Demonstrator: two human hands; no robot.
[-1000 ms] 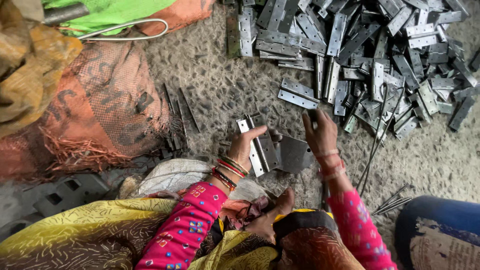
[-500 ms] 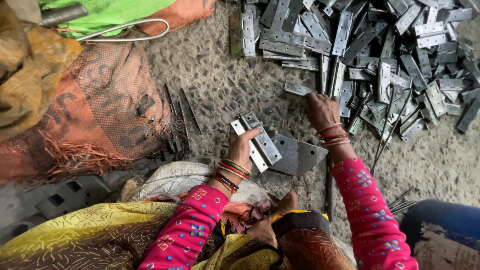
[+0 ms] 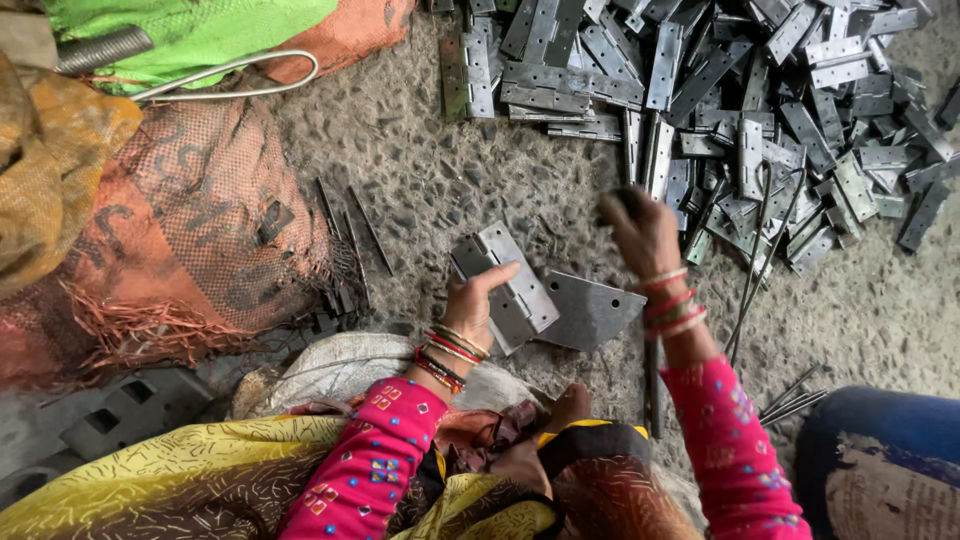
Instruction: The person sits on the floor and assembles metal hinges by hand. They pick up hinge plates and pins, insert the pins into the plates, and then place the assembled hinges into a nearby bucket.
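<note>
Seen from above, a person sits on rough concrete floor (image 3: 420,190), and the lower edge cuts off most of the body; only pink sleeves and yellow cloth (image 3: 150,490) show. The top edge clips the big hinge pile (image 3: 760,110), which spreads across the upper right, so how far it runs cannot be told. On the left lie orange mesh sacks (image 3: 190,240), crumpled, with a green cloth (image 3: 200,30) above them and a wire loop (image 3: 230,80) on it; what the sacks hold is hidden. At the lower right a blue-clad knee (image 3: 870,450), partly out of frame, belongs to someone else nearby.

In the middle, just in front of the person, a grey plate (image 3: 590,310) lies flat on the floor. The left hand (image 3: 475,305) grasps a hinge stack (image 3: 505,285), thumb over the top, the stack tilted and touching the plate's left edge. The right hand (image 3: 640,230) is raised at the near edge of the pile, fingers curled; it is blurred, and whether it holds anything cannot be told. Thin rods (image 3: 755,260) lie slanted beside that wrist, and more dark strips (image 3: 350,240) lie by the sacks.

Open floor lies between sacks and pile, above the left hand.
</note>
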